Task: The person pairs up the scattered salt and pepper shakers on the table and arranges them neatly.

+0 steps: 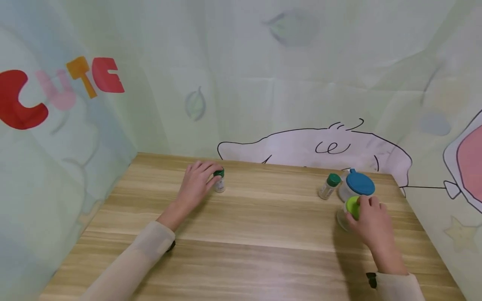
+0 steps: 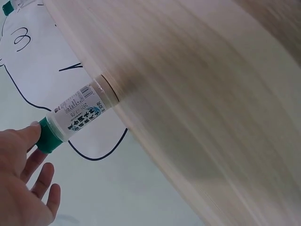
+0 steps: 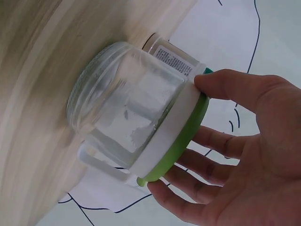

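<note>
At the far left part of the table, my left hand (image 1: 197, 184) pinches the green cap of a small seasoning shaker (image 1: 219, 187). Its printed label (image 2: 80, 110) faces the left wrist camera, and its base meets the tabletop. On the right side, my right hand (image 1: 376, 223) holds a clear glass seasoning jar (image 3: 134, 106) by its rim and green lid (image 1: 352, 206), thumb on one side and fingers on the other. A white collar and a white handle (image 3: 101, 162) show on that jar. Whether its base touches the wood is hard to tell.
Just behind the held jar stand a second green-capped shaker (image 1: 326, 190) and a jar with a blue lid (image 1: 360, 184), close together. The wooden table (image 1: 248, 217) ends at a printed cloth backdrop (image 1: 241, 83) behind and at both sides.
</note>
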Demonstrator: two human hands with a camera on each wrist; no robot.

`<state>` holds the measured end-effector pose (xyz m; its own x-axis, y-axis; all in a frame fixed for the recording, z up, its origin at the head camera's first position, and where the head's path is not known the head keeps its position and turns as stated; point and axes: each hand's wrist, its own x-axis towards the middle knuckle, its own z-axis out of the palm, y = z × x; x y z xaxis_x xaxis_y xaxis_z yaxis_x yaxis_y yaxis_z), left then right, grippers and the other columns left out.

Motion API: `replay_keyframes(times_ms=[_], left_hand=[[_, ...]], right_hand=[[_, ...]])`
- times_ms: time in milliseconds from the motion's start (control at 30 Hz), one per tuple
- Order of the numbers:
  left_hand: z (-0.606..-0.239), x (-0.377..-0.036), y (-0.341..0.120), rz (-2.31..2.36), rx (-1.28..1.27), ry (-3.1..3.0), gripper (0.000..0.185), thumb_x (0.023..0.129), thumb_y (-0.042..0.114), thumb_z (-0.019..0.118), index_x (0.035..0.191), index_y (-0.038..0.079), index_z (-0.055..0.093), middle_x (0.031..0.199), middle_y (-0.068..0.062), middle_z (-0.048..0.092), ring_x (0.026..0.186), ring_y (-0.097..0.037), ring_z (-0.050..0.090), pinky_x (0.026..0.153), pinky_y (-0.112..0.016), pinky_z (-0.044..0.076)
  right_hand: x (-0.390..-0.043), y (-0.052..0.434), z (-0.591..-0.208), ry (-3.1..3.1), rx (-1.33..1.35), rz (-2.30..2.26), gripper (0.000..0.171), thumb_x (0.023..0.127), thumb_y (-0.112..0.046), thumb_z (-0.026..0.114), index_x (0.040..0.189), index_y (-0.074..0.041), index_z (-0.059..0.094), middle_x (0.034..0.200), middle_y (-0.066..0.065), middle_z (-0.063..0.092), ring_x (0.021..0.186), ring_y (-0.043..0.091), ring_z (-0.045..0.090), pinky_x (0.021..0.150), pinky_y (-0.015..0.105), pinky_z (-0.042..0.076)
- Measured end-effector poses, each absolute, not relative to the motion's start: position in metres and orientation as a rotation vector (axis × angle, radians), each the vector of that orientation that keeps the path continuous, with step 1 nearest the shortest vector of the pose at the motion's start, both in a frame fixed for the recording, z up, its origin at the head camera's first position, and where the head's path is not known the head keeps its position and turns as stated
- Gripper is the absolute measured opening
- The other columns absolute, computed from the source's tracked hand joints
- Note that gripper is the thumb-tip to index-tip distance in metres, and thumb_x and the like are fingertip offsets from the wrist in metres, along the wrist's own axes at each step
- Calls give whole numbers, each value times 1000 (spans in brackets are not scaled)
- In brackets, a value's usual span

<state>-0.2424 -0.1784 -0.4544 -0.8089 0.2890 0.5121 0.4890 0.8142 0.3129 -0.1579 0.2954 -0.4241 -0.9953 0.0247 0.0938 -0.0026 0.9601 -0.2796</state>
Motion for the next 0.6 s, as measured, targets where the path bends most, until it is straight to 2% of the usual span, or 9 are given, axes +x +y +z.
replay_keyframes(times_ms=[200, 333, 467, 600], left_hand=[[-453, -242, -178, -580, -577, -2558, 28, 96, 22, 77, 123, 13, 76, 128, -7, 74, 109, -31, 60, 92, -54, 46], [-453, -242, -178, -575, -578, -2553, 28, 96, 22, 78, 123, 13, 76, 127, -6, 74, 107, -30, 59, 92, -53, 46], [-454, -241, -178, -568, -584, -2541, 27, 96, 21, 79, 122, 12, 77, 125, -5, 74, 104, -29, 59, 91, -52, 46], [-455, -240, -178, -565, -581, -2544, 27, 96, 20, 78, 122, 12, 77, 125, -6, 74, 104, -29, 58, 91, -51, 45]], right_hand=[[-159, 305, -419, -3049, 6, 504, 57, 95, -27, 76, 125, 15, 51, 129, 43, 47, 110, 56, 46, 79, 63, 49], [-157, 308, -420, -3030, -107, 547, 77, 95, -38, 77, 138, 17, 45, 138, 46, 39, 120, 61, 41, 87, 70, 47], [-154, 309, -426, -3011, -232, 539, 99, 90, -52, 79, 148, 16, 37, 136, 48, 36, 117, 60, 42, 85, 68, 45], [-153, 310, -431, -3023, -301, 551, 101, 89, -56, 78, 149, 12, 36, 133, 47, 36, 114, 58, 41, 82, 64, 44]])
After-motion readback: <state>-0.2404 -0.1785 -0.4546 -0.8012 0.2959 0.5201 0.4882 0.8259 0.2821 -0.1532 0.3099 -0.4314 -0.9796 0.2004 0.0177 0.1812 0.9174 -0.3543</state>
